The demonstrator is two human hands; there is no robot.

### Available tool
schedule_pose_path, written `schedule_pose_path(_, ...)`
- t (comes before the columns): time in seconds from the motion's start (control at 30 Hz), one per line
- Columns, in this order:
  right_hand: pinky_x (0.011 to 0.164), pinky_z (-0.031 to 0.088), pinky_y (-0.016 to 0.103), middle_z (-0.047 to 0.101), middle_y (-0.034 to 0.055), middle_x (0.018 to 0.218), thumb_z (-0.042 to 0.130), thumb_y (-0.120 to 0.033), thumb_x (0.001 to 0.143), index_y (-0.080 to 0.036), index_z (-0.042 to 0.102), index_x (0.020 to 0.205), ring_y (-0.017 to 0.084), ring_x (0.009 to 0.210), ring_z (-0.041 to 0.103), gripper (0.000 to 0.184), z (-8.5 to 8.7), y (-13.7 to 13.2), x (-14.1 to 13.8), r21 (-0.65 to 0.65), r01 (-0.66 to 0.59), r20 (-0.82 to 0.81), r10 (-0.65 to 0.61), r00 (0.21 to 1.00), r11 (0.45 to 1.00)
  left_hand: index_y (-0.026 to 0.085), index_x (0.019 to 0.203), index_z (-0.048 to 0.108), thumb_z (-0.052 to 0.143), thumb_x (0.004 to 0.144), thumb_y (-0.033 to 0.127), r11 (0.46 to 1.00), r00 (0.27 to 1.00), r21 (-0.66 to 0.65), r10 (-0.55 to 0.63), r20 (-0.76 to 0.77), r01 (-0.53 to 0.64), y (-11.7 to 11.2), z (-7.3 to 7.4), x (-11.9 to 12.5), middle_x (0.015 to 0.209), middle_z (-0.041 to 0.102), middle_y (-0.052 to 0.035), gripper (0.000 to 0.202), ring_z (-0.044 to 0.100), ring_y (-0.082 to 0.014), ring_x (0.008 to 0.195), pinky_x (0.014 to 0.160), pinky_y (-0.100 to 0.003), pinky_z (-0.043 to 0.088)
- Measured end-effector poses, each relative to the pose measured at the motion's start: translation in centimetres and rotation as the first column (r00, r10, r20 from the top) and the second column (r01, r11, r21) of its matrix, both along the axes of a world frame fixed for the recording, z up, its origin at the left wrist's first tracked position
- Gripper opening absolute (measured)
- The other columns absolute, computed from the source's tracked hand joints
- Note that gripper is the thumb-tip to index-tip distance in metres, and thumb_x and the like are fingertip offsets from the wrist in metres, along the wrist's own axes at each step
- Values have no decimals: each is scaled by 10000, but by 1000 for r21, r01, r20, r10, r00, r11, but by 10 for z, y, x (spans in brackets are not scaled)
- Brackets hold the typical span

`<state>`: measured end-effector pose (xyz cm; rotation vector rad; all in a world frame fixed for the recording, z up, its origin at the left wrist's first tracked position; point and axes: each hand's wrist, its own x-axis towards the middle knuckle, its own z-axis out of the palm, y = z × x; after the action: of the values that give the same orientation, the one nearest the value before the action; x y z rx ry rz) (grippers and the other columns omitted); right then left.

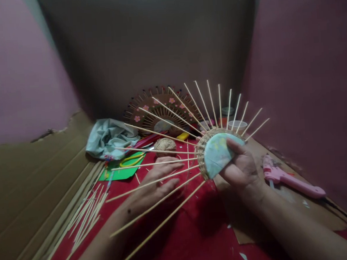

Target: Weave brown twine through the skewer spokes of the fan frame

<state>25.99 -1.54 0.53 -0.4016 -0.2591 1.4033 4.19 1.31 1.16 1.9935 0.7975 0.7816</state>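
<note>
My right hand (pixel 240 165) grips a half-round piece (pixel 217 152) covered in pale blue, with the thumb on its face. Twine (pixel 202 159) is woven in a band round its curved edge. Thin wooden sticks (pixel 156 182) fan out from that edge, up and to the left. Behind the lower left sticks is my left hand (pixel 161 177), its fingers stretched toward the woven band and apart from it. I see nothing gripped in it, though the sticks partly cover the fingers. A ball of twine (pixel 164 145) lies just beyond this hand.
A pink glue gun (pixel 294 179) rests on cardboard (pixel 249 219) at right. Loose sticks (pixel 86 217) lie at left. Yellow-handled scissors (pixel 131 161) sit on green paper (pixel 123 172) beside a crumpled pale cloth (pixel 110 135). A flower-decorated fan-shaped piece (pixel 151 109) stands behind.
</note>
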Motion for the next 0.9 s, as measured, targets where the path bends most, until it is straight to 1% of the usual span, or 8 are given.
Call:
schedule_pose_path(0.1,811,485,389,694,46,834,558,-215,691,-177,613,854,187,761,633,176,1,-2,-5,-21,-32,-31,31,999,999,261,1060,615,543,778,311,994,997,-102,30,68,-23,-5,2,10,1123,590,-42,296,499,-209,1044,890,-317,377)
schedule_pose_path(0.2,836,472,400,691,48,805,558,-223,705,-153,607,882,190,786,629,196,-2,-2,-10,-18,-79,-70,77,995,997,240,1075,598,578,752,312,934,969,-358,81,235,8,-10,-5,22,994,639,-58,331,574,-135,679,571,-238,446)
schedule_pose_path(0.3,845,465,418,688,42,804,591,-213,682,-154,610,883,204,822,626,210,-7,-2,-14,29,-115,-56,117,992,993,221,1100,580,584,744,294,904,949,-424,79,306,61,-13,-11,28,882,655,-59,364,479,-79,474,439,-213,386)
schedule_pose_path(0.43,850,461,430,689,37,798,613,-184,661,-166,620,854,213,849,620,194,-10,-2,-19,31,-102,-52,103,993,994,229,996,643,524,786,293,991,974,-129,74,216,-47,-14,-19,23,944,652,-62,250,590,-185,767,677,-288,469)
schedule_pose_path(0.5,856,459,428,690,38,787,604,-171,664,-163,620,851,213,853,619,187,-10,-3,-21,9,-88,-73,88,993,996,261,1002,640,489,808,285,997,987,34,57,149,-62,-13,-26,20,1029,635,-53,247,569,-227,939,796,-315,447)
schedule_pose_path(0.67,852,455,440,688,29,749,583,-161,676,-176,619,872,215,856,616,199,-9,-4,-25,-24,-71,-98,68,993,997,305,1094,575,425,839,239,974,997,224,-5,74,-12,-6,-40,19,1115,605,-45,303,542,-242,1034,828,-333,449)
schedule_pose_path(0.8,832,463,424,684,20,723,617,-197,672,-183,625,839,216,827,624,168,-13,-9,-31,8,-74,-39,74,997,997,299,1108,552,374,851,180,909,999,417,-28,21,16,-1,-39,17,1177,566,-54,335,511,-219,1088,902,-337,415)
schedule_pose_path(0.9,824,469,378,685,9,761,639,-146,644,-179,622,823,186,768,631,183,-20,-15,-41,87,-141,46,137,989,986,290,1106,550,378,844,166,875,1000,484,-14,2,12,2,-36,14,1168,570,-62,337,510,-218,1090,909,-339,415)
